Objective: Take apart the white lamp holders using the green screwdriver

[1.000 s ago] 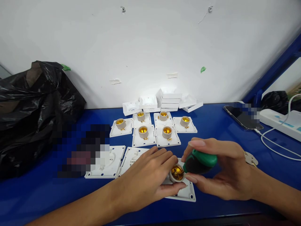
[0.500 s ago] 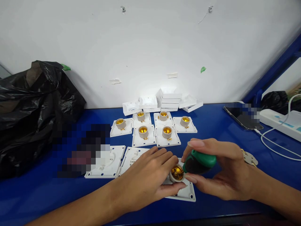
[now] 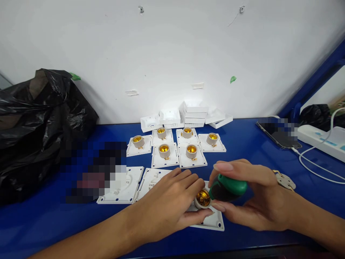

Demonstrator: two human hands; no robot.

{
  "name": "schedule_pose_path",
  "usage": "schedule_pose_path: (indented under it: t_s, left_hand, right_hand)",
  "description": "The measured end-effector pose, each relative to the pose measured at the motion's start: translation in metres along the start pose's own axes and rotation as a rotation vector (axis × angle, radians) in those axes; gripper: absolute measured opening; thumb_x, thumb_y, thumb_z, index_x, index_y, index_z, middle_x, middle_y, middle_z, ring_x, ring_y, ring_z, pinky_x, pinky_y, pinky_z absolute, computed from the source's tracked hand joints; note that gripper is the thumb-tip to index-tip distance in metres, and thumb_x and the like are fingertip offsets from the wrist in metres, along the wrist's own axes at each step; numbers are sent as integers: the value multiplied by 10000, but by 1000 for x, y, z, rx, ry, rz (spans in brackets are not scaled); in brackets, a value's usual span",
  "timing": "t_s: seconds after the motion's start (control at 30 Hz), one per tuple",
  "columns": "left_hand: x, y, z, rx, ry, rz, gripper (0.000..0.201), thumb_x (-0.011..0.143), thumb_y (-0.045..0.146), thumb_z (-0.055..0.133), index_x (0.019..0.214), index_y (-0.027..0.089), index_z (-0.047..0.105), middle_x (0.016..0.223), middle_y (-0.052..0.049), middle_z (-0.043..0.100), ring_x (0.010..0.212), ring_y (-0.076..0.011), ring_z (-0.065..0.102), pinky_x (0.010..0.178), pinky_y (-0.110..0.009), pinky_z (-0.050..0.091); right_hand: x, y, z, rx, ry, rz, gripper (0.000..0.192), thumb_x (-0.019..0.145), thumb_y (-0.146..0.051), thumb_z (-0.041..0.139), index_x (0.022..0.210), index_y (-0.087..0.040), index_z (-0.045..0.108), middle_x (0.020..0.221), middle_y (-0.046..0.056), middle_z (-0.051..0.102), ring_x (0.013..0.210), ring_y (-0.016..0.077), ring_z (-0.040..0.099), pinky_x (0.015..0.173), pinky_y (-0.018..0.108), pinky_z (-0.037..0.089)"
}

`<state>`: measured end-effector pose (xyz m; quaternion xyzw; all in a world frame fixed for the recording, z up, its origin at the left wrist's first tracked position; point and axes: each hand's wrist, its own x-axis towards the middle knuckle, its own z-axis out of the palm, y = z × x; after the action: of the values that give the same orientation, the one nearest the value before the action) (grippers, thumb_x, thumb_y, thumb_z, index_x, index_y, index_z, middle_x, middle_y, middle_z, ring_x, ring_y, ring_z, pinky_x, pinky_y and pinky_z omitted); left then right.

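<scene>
My left hand wraps its fingers and thumb around a lamp socket with a gold threaded inside and a pale rim. That socket sits on a square white plate, partly hidden under the hand. In my right hand is a screwdriver, gripped by its green and black handle between thumb and fingers. It points down into the socket, and its tip cannot be made out clearly. Just left of my left hand, two white plates lie without sockets, one of them partly covered by the hand.
Several white plates with gold-lined sockets stand behind my hands. White square boxes are stacked at the wall. A black bag bulges at left. On the right are a phone, a white power strip and a metal-edged part.
My right hand and the screwdriver handle have shifted and turned very slightly at the socket. My left hand stays in place.
</scene>
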<state>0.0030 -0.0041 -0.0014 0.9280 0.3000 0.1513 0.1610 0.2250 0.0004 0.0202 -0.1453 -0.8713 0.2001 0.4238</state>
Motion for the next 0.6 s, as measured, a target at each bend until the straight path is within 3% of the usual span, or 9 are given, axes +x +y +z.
schedule_pose_path:
  t_s: [0.3,0.6]
  left_hand:
    - [1,-1,0,-28,-26,0,220,966,367,716,913,182,610,970,-30,700,941,-246,669,842,-368,514]
    - [1,1,-2,-11,-54,-11,206,981,370,694,966,178,621,1010,-44,698,982,-255,659,847,-359,515]
  right_hand:
    - [2,-1,-1,-10,-41,10,766,933,-123,663,1584,-326,314,878,-18,717,710,181,713,601,295,608]
    - [1,-1,-1,-70,-50,1,751,946,-146,664,1585,-291,297,866,-16,727,701,183,711,589,282,597]
